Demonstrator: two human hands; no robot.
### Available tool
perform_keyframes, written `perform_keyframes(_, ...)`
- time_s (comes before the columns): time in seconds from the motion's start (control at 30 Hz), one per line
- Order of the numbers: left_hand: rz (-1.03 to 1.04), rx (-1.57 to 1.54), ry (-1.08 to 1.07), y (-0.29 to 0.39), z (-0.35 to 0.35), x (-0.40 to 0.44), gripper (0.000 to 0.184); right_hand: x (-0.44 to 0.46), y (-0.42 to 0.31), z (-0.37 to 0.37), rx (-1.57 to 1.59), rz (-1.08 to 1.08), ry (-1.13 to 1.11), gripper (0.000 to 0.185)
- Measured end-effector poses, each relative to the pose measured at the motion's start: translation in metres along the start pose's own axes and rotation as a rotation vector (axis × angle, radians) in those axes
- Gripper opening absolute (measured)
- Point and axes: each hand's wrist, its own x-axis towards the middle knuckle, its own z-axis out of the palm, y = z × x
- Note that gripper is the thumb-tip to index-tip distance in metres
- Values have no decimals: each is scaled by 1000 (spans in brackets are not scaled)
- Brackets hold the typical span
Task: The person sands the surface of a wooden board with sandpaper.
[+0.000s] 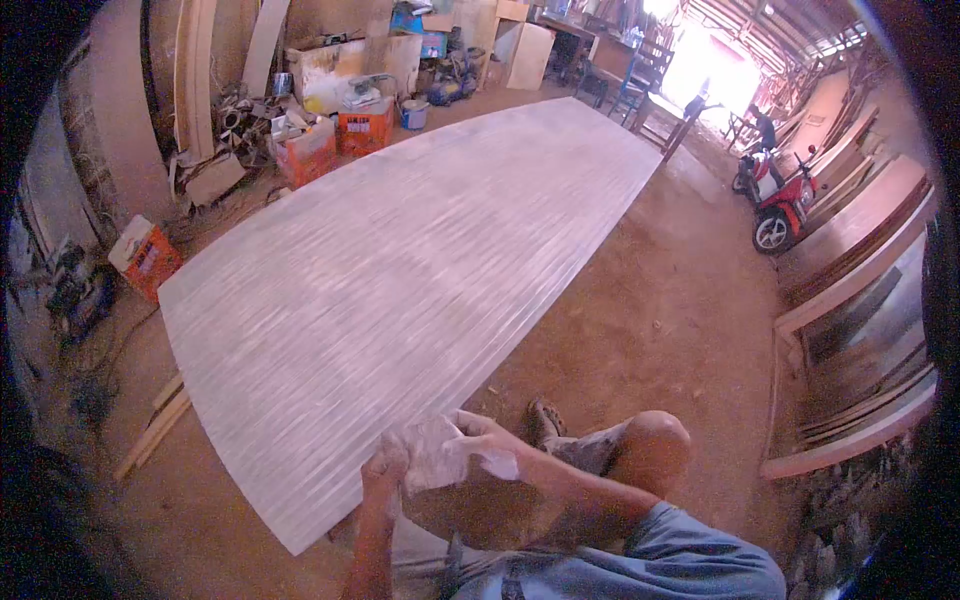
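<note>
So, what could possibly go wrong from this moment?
The crumpled whitish sheet, held between both hands, might tear if pulled hard. White, powder-like residue on the right hand could make the grip slippery. The long light-brown wooden strips on the floor, beside the large whitish ridged panel, might cause a stumble.

Brown flr (650, 320); boards (120, 120) leaning both sides; v. bright opening (715, 72) far end.

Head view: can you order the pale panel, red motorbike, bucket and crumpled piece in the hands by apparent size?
Largest: pale panel.
Next: red motorbike and crumpled piece, too alike to rank.
Smallest: bucket.
</note>
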Motion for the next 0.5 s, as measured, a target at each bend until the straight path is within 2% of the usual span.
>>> perform_keyframes(0.03,8,-6,-8,-1,1,-1,30,-3,5,6,-11,-6,1,48)
perform_keyframes(0.1,124,230,-5,-5,-2,1,31,-6,16,20,138,63,126,47)
perform_keyframes(0.17,190,362,-25,-14,-15,11,32,-4,44,7,205,60,56,47)
perform_keyframes(0.23,189,420,-2,-5,-25,-7,32,-2,77,-10,472,429,-74,36)
perform_keyframes(0.27,2,458,-3,26,-15,-20,32,-3,80,-5,-27,79,-190,32)
perform_keyframes(0.3,-186,483,-8,46,-10,-26,32,-5,67,14,-531,-279,-125,29)
perform_keyframes(0.33,-193,671,-26,51,-18,-26,40,-9,44,22,-698,-312,-75,27)
perform_keyframes(0.37,273,1092,-91,37,-47,-20,45,-13,7,44,-866,-339,-19,25)
perform_keyframes(0.4,762,1486,-169,33,-75,-17,51,-14,-15,47,-544,99,118,24)
perform_keyframes(0.43,614,1348,52,35,-102,-6,55,-8,-29,39,-377,201,196,29)
perform_keyframes(0.47,464,1201,268,51,-120,6,59,6,-46,19,-204,56,265,35)
perform_keyframes(0.5,521,1311,437,59,-148,15,61,24,-62,-4,-12,-92,329,40)
